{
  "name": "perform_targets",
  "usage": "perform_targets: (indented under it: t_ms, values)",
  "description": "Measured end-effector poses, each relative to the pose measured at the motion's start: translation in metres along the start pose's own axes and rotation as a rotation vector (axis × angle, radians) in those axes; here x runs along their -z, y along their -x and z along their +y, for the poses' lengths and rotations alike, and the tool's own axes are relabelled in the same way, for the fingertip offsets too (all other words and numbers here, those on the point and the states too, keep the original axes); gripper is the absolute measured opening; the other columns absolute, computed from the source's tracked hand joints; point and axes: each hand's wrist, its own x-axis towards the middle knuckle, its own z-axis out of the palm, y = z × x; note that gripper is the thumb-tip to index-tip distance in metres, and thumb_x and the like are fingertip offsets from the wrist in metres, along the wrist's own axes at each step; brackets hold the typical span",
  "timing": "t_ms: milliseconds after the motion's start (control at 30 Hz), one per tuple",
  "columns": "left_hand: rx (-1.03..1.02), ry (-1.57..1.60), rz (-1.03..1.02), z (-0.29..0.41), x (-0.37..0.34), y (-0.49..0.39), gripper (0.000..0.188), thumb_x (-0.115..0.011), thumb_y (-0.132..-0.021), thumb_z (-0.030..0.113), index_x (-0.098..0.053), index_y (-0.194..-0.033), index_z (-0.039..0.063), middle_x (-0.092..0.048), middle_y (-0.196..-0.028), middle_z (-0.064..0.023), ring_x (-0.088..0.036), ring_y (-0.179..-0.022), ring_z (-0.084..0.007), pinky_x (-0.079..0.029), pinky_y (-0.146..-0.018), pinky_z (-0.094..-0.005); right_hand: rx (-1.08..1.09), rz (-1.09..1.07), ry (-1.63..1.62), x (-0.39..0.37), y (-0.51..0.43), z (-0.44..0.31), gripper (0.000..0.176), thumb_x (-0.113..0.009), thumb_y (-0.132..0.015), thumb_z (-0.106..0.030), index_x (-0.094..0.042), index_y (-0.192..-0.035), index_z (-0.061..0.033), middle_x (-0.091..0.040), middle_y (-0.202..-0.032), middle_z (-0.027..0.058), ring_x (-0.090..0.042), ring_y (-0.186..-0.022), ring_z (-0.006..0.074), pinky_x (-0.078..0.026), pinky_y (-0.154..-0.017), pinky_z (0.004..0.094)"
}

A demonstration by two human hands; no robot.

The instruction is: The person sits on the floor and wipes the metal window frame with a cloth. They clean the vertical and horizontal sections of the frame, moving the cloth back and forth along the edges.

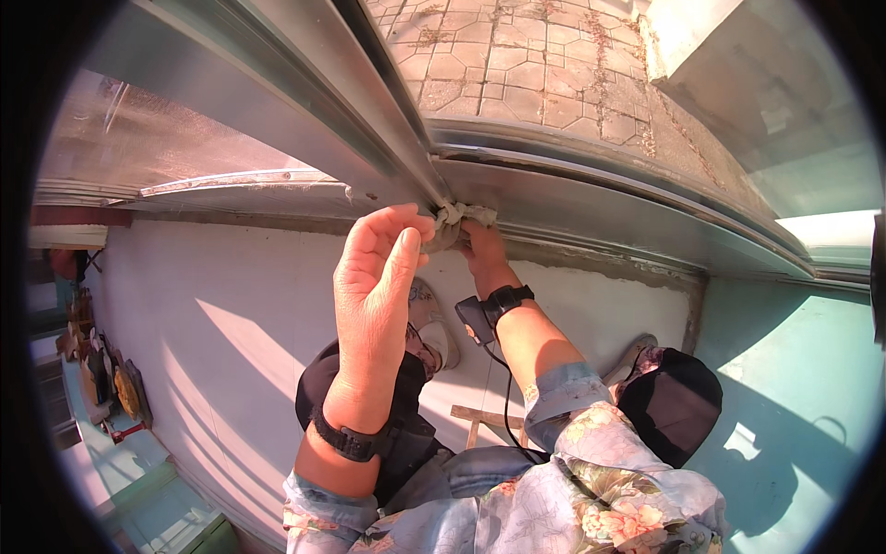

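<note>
A pale cloth bundle with a knotted top [453, 216] sits at the foot of an upright metal door-frame post [387, 131]. My right hand [483, 251] grips its right side, with the fingertips partly hidden by the cloth. Raised just left of the bundle is my left hand [377, 270]. Its fingers are half curled and its thumb stands apart from them, with nothing visible between. Part of the bundle is hidden behind the left fingertips. Black straps circle both wrists, and a small dark device [475, 320] with a cable hangs at the right one.
A metal sill with sliding tracks [609, 201] runs along the front, with paving [505, 62] beyond the glass. Below me are a pale floor [228, 332] and a small wooden stool [488, 417]. A teal wall [775, 346] rises on the right; assorted objects [104, 374] stand at the left.
</note>
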Motion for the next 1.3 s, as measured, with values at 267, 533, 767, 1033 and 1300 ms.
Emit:
perform_targets:
  t_ms: [267, 533, 767, 1033, 1300]
  values:
    - [-0.012, 0.017, -0.058, -0.005, -0.010, 0.006, 0.019, -0.057, -0.097, 0.013, -0.061, -0.113, 0.004, -0.066, -0.103, -0.0031, -0.059, -0.096, -0.0090, -0.046, -0.081, -0.0239, 0.141, -0.298, -0.238, -0.049, 0.105, -0.088, 0.033, -0.061, -0.087, -0.009, -0.057, -0.120, -0.0024, -0.064, -0.112, 0.0096, -0.065, -0.100, 0.0213, -0.056, -0.081, 0.0356]
    - [-0.031, -0.015, -0.062, -0.011, -0.029, 0.009, 0.022, -0.057, -0.098, 0.014, -0.061, -0.116, 0.003, -0.067, -0.106, -0.0060, -0.061, -0.099, -0.0119, -0.048, -0.082, -0.0246, 0.110, -0.152, -0.224, -0.018, 0.103, -0.095, 0.030, -0.060, -0.092, -0.017, -0.057, -0.120, -0.0054, -0.064, -0.111, 0.0070, -0.064, -0.098, 0.0190, -0.054, -0.079, 0.0351]
    - [-0.020, -0.083, -0.053, -0.015, -0.040, 0.007, 0.023, -0.058, -0.098, 0.017, -0.061, -0.116, 0.004, -0.066, -0.107, -0.0062, -0.061, -0.100, -0.0130, -0.048, -0.081, -0.0254, 0.150, 0.257, -0.200, 0.127, 0.033, -0.074, 0.038, -0.066, -0.084, -0.017, -0.055, -0.120, -0.0112, -0.061, -0.113, 0.0062, -0.060, -0.100, 0.0208, -0.049, -0.076, 0.0391]
    - [-0.007, -0.114, -0.075, -0.016, -0.041, 0.011, 0.024, -0.058, -0.098, 0.017, -0.061, -0.117, 0.004, -0.066, -0.105, -0.0059, -0.061, -0.101, -0.0140, -0.046, -0.082, -0.0258, 0.496, 0.633, -0.314, 0.327, 0.042, -0.159, 0.050, -0.061, -0.092, -0.017, -0.042, -0.137, -0.0070, -0.047, -0.135, 0.0156, -0.054, -0.114, 0.0320, -0.052, -0.090, 0.0475]
    - [-0.029, -0.123, -0.092, -0.012, -0.030, 0.009, 0.024, -0.057, -0.097, 0.014, -0.060, -0.118, 0.002, -0.066, -0.106, -0.0080, -0.061, -0.099, -0.0152, -0.047, -0.080, -0.0262, 0.394, 0.602, 0.127, 0.364, -0.026, -0.110, 0.031, -0.053, -0.095, -0.010, -0.053, -0.126, -0.0065, -0.055, -0.124, 0.0133, -0.057, -0.109, 0.0275, -0.052, -0.089, 0.0402]
